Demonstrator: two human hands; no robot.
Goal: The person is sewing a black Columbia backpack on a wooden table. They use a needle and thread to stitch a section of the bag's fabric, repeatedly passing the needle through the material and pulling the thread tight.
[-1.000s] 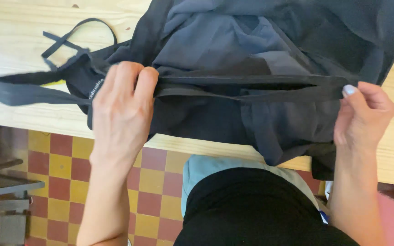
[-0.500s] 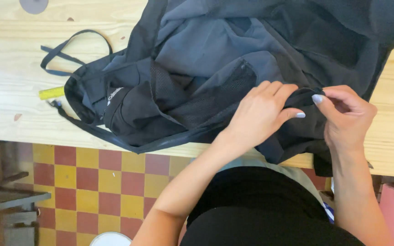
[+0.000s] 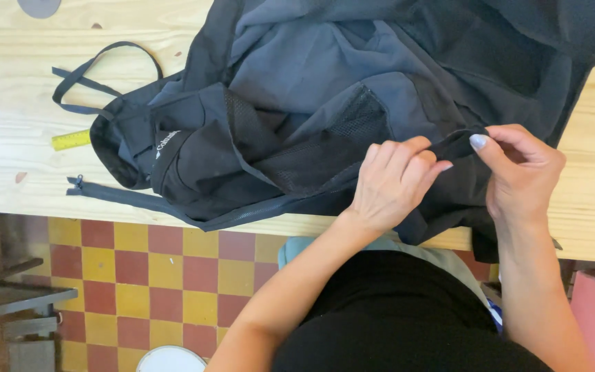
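1. My left hand (image 3: 394, 182) has its grip closed on a narrow black strap (image 3: 457, 143); fingers curled over it, thumb hidden beneath.
2. My right hand (image 3: 521, 172) pinches the same strap just beside the left; thumb and forefinger pressed together on the fabric.
3. The strap belongs to a dark grey garment (image 3: 352, 83) spread on the desk (image 3: 8, 158) beyond and to the left of both grips; its near edge hangs over the desk edge below my hands.
4. A mesh pocket panel (image 3: 325, 148) lies just left of my left grip.
5. Well to the left: a loose zipper tape (image 3: 125, 196), a looped black strap (image 3: 105, 65), a yellow measuring tape (image 3: 70, 140) poking out from under the garment.
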